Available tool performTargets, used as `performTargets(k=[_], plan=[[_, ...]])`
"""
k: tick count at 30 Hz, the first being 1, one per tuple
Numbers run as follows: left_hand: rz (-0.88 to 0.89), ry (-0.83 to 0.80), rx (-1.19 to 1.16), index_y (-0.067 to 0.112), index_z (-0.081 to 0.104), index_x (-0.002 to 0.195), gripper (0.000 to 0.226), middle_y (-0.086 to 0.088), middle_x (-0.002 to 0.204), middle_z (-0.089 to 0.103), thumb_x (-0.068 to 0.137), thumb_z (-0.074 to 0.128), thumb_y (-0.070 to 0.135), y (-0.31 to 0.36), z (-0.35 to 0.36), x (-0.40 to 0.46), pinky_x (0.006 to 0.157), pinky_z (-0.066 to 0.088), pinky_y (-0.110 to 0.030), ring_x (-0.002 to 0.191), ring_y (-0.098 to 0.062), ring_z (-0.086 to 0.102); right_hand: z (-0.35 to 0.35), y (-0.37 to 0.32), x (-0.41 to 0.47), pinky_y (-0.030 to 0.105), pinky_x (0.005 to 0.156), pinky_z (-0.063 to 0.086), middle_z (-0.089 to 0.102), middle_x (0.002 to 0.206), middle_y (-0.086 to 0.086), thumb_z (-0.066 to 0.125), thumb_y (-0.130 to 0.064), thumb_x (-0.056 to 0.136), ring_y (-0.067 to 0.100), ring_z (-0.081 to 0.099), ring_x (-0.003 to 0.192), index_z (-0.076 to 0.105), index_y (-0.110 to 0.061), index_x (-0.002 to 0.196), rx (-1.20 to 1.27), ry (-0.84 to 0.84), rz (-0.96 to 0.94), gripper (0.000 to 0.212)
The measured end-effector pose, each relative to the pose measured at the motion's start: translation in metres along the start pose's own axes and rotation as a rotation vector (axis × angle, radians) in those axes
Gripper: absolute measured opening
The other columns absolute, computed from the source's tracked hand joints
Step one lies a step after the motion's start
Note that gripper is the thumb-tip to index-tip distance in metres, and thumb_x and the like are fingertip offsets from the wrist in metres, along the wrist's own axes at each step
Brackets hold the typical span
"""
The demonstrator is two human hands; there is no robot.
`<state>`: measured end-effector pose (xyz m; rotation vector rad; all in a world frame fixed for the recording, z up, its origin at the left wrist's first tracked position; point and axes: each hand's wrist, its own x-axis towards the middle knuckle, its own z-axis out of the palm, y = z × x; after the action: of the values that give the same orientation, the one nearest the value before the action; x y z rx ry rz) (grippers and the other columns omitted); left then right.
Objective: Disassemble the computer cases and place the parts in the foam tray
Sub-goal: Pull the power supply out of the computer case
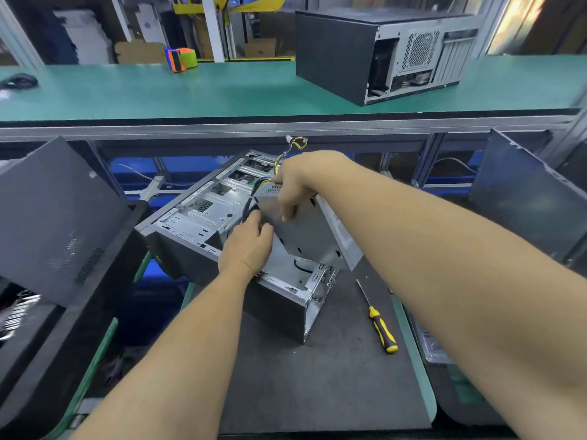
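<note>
A long green table (158,90) runs across a busy workshop, with a white post (211,27) and brown boxes (139,52) behind it.

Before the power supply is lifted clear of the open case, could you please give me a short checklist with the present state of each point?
1. Right hand grips the power supply: ok.
2. Left hand on the cables by the unit: ok.
3. Cable bundle free of the open case: cannot tell.
4. Screwdriver lying clear on the mat: ok.
5. Foam tray in view for set-down: not ok.
</note>
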<state>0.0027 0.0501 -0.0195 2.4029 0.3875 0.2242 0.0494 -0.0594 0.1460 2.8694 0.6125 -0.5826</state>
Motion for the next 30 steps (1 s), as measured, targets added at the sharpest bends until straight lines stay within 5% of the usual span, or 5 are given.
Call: performTargets(k=[8,11,15,26,30], plan=[[-0.020,0.001,0.020,0.017,0.055,0.067,0.030,-0.005,0.074,0.063,0.077,0.035,0.038,-0.003,0.003,0.000,0.065,0.049,-0.036,0.074,-0.031,0.059,-0.013,0.012,-0.023,0.042,0.099,0.051,0.062,0.131,-0.001,0.081,-0.055,0.070,0.028,0.067,0.100,0.054,-0.035,0.141,-0.153,-0.021,-0.061,0.078],[-0.026,0.017,0.029,0.016,0.056,0.067,0.025,-0.005,0.074,0.062,0.082,0.041,0.030,-0.005,0.003,0.000,0.062,0.047,-0.035,0.074,-0.031,0.058,-0.019,0.011,-0.026,0.040,0.100,0.050,0.058,0.138,0.003,0.078,-0.055,0.075,0.027,0.069,0.094,0.053,-0.030,0.143,-0.210,-0.075,-0.088,0.076],[-0.039,0.052,0.029,0.011,0.062,0.074,0.024,-0.007,0.078,0.064,0.088,0.047,0.024,-0.007,0.004,0.002,0.070,0.055,-0.039,0.076,-0.030,0.060,-0.022,0.010,-0.027,0.044,0.108,0.044,0.051,0.147,0.005,0.075,-0.059,0.077,0.029,0.056,0.127,0.054,-0.030,0.143,-0.245,-0.125,-0.113,0.075],[0.014,0.025,0.074,0.017,0.063,0.076,0.024,-0.003,0.086,0.068,0.085,0.044,0.029,-0.008,0.006,0.006,0.073,0.055,-0.038,0.083,-0.030,0.061,-0.031,-0.002,-0.033,0.041,0.099,0.050,0.063,0.112,-0.002,0.082,-0.056,0.071,0.027,0.068,0.092,0.052,-0.035,0.142,-0.381,0.014,-0.084,0.081],[0.017,0.030,0.110,0.017,0.064,0.077,0.023,-0.006,0.089,0.068,0.086,0.046,0.027,-0.008,0.007,0.006,0.076,0.056,-0.041,0.084,-0.031,0.061,-0.016,0.008,-0.031,0.049,0.108,0.031,0.051,0.137,-0.001,0.086,-0.053,0.067,0.037,0.041,0.133,0.049,-0.041,0.139,-0.561,0.155,-0.018,0.083]])
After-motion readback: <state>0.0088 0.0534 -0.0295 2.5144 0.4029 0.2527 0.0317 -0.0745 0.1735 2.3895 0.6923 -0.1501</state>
